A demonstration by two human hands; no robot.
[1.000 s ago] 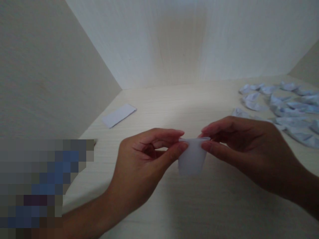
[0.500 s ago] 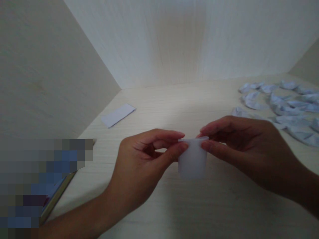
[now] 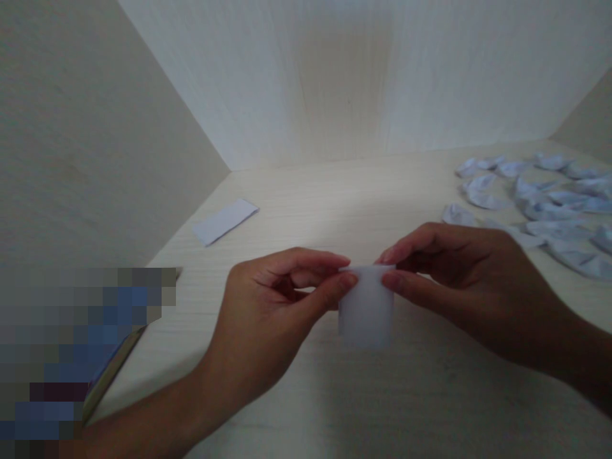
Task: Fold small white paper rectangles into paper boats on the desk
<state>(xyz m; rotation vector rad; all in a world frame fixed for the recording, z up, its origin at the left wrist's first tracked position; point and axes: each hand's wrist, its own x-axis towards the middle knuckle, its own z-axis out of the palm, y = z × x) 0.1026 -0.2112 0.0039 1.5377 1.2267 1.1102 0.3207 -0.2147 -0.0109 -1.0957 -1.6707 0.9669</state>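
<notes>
A small pale blue-white piece of folded paper (image 3: 366, 315) hangs between both hands just above the light wooden desk (image 3: 430, 395). My left hand (image 3: 272, 312) pinches its upper left corner between thumb and forefinger. My right hand (image 3: 459, 287) pinches the upper right corner the same way. Both hands have their other fingers curled in. The paper's lower part hangs free below the fingertips.
Several folded paper pieces (image 3: 540, 204) lie scattered at the right of the desk. A flat paper strip (image 3: 224, 220) lies at the back left near the side wall. A blurred-out flat object (image 3: 86, 357) sits at the left front edge. Walls enclose the desk on three sides.
The paper between my fingers has stretched a little taller and hangs lower. Both hands keep their pinch and have barely shifted.
</notes>
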